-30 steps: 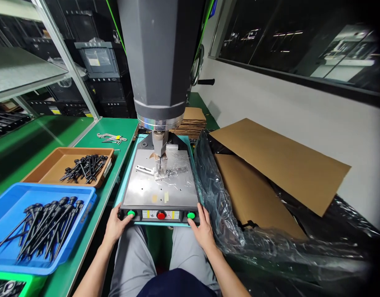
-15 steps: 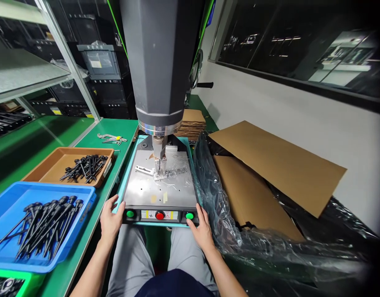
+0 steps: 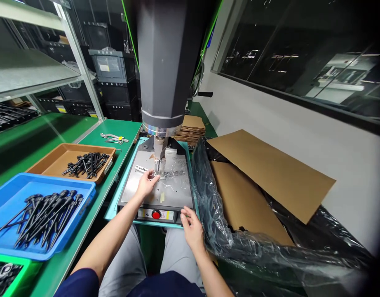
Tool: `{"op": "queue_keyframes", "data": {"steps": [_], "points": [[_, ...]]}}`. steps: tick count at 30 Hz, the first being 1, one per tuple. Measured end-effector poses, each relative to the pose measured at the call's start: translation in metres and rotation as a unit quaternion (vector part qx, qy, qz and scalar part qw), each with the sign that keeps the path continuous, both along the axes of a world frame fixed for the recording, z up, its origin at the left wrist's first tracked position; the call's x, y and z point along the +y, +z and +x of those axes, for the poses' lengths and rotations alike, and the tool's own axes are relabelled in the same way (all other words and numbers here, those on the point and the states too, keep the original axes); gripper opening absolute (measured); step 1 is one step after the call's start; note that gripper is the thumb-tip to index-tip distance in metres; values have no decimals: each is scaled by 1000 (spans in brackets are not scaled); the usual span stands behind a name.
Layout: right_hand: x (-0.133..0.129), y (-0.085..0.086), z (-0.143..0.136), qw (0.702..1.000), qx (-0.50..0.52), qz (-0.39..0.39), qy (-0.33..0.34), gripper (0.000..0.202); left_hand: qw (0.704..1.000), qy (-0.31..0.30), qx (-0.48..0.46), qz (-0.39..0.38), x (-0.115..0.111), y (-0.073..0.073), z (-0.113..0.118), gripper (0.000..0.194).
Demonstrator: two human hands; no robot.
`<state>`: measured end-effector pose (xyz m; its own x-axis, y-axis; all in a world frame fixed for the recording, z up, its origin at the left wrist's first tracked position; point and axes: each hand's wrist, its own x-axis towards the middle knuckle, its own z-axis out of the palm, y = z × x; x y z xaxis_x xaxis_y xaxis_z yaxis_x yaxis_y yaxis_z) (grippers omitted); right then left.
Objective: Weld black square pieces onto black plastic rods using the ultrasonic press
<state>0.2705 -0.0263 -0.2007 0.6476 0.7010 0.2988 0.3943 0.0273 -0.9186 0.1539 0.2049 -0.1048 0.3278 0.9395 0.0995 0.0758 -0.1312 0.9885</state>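
My left hand [image 3: 147, 184] reaches over the metal plate [image 3: 131, 185] of the machine, its fingertips at the foot of the metal tool head [image 3: 160, 150]. Whatever those fingers touch is too small to make out. A pale slotted bar [image 3: 141, 168] lies beside them on the plate, and thin clear scraps [image 3: 177, 173] are scattered to the right. My right hand [image 3: 193, 229] is at the front right corner of the machine, fingers apart and holding nothing, covering the green button there. The red button [image 3: 155, 214] shows between my arms.
Left, on the green table [image 3: 94, 210], are a blue tray [image 3: 91, 194] and a brown tray [image 3: 58, 153] of black parts, with pliers [image 3: 114, 138] behind. Cardboard sheets [image 3: 270, 169] and plastic film [image 3: 210, 198] lie right. The grey machine body [image 3: 160, 62] hangs above.
My left hand has left the machine's front left corner and moved up and right to the tool head. My right hand has lifted slightly from the right edge, its fingers drawn in. The view has shifted slightly.
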Motion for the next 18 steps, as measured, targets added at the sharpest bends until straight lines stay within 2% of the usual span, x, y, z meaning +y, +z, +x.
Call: {"op": "queue_keyframes", "data": {"steps": [4, 8, 11, 14, 18], "points": [[30, 14, -16, 992, 14, 0, 128, 30, 998, -39, -45, -34, -2, 6, 3, 43], [69, 23, -23, 979, -66, -7, 194, 29, 993, -75, -71, -60, -6, 13, 4, 38], [101, 25, -21, 974, -126, -1, 187, 34, 992, -76, -74, -65, -10, 20, 5, 37], [132, 32, -11, 975, -164, 3, 150, 44, 989, -86, -97, -73, -12, 27, 7, 36], [170, 64, 11, 979, -184, 24, 78, 55, 977, -79, -166, -108, -9, 40, 11, 41]]}}
